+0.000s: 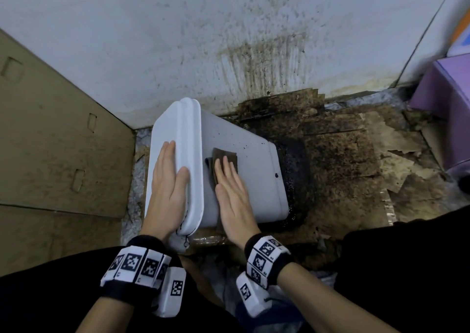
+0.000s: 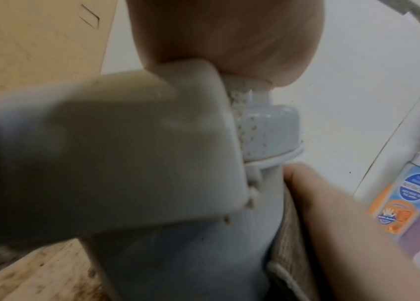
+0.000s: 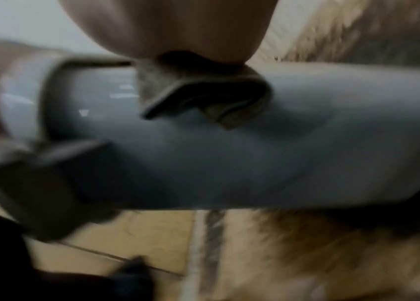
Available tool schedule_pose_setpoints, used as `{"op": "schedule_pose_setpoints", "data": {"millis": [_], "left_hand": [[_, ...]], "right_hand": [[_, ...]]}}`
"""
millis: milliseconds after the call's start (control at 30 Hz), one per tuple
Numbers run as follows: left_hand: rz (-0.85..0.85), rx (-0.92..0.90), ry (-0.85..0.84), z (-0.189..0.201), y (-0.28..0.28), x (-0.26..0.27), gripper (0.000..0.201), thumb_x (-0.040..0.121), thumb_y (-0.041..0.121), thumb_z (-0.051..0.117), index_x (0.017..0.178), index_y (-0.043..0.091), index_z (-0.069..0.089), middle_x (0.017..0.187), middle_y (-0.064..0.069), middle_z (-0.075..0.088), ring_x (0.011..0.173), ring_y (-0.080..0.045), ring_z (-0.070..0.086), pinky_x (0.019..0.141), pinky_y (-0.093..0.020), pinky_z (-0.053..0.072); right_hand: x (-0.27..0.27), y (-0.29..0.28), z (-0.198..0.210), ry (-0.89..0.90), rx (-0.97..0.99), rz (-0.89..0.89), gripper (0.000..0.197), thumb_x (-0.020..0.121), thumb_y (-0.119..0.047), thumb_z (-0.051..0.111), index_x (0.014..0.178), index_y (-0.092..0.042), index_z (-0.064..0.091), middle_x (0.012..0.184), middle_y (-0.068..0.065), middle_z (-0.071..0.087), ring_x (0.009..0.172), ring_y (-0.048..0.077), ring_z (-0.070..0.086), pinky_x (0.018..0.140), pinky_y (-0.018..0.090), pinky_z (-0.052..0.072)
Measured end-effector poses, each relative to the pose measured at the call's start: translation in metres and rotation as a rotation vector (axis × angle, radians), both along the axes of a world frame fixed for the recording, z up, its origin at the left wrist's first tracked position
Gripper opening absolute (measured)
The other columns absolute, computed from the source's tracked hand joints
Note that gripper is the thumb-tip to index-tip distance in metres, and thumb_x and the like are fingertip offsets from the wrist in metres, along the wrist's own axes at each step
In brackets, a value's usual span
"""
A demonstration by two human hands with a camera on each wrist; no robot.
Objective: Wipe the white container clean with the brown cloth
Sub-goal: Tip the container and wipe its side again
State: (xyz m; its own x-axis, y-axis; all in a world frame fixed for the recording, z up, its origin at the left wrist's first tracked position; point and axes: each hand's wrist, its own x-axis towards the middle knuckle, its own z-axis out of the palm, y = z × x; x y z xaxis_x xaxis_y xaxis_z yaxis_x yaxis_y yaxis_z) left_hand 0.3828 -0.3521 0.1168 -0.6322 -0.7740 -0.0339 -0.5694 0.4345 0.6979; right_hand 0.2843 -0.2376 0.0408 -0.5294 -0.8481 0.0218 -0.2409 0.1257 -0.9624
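One white container [image 1: 244,154] lies on its side on the floor against the stained wall [image 1: 229,27], its lid [image 1: 178,139] closed so nothing inside shows; dark specks dot its upturned side, and its base end points toward a black greasy patch [image 1: 295,170] on soiled, torn cardboard [image 1: 356,154]. Two hands work on it. The left hand [image 1: 167,190] lies flat on the lid end with straight fingers, steadying it rather than curling round anything. The right hand [image 1: 232,195] presses one folded brown cloth [image 1: 223,158] flat onto the container's side just beside the lid rim, fingers extended and together on top of the cloth; the right wrist view shows the cloth [image 3: 198,89] bunched under the palm against the grey-white wall of the container [image 3: 255,152], though that view is blurred. A large brown cardboard sheet [image 1: 56,134] leans at the left, close to the lid. At the far right stands a purple box [image 1: 447,103], and the left wrist view shows one orange and blue bottle [image 2: 394,193] near it, well apart from the container
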Motion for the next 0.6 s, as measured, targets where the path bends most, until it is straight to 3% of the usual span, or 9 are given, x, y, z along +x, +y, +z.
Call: {"op": "schedule_pose_setpoints", "data": {"millis": [167, 400, 600], "left_hand": [[-0.011, -0.001, 0.017, 0.002, 0.004, -0.004, 0.056, 0.104, 0.041, 0.031, 0.155, 0.041, 0.009, 0.171, 0.012, 0.009, 0.155, 0.002, 0.004, 0.128, -0.03, 0.004], [-0.003, 0.035, 0.066, -0.001, 0.001, 0.0, 0.055, 0.105, 0.041, 0.035, 0.156, 0.044, 0.013, 0.169, 0.016, 0.012, 0.156, -0.001, 0.009, 0.129, -0.045, 0.01], [-0.001, 0.042, 0.067, -0.001, 0.001, 0.003, 0.058, 0.105, 0.04, 0.036, 0.159, 0.039, 0.014, 0.169, 0.016, 0.012, 0.155, 0.0, 0.009, 0.129, -0.044, 0.01]], "right_hand": [[-0.02, 0.016, -0.029, 0.105, 0.037, 0.014, 0.052, 0.111, -0.027, 0.025, 0.161, -0.036, 0.011, 0.168, -0.021, 0.002, 0.153, -0.003, -0.001, 0.12, 0.016, -0.003], [-0.048, 0.034, -0.111, -0.058, 0.208, -0.191, 0.052, 0.108, -0.034, 0.013, 0.16, -0.032, 0.009, 0.17, -0.008, 0.002, 0.154, 0.0, -0.004, 0.128, 0.036, 0.003], [-0.065, 0.039, -0.126, -0.289, 0.364, -0.27, 0.051, 0.111, -0.026, 0.018, 0.16, -0.026, 0.006, 0.17, -0.002, -0.005, 0.155, 0.007, -0.008, 0.123, 0.025, -0.004]]}}
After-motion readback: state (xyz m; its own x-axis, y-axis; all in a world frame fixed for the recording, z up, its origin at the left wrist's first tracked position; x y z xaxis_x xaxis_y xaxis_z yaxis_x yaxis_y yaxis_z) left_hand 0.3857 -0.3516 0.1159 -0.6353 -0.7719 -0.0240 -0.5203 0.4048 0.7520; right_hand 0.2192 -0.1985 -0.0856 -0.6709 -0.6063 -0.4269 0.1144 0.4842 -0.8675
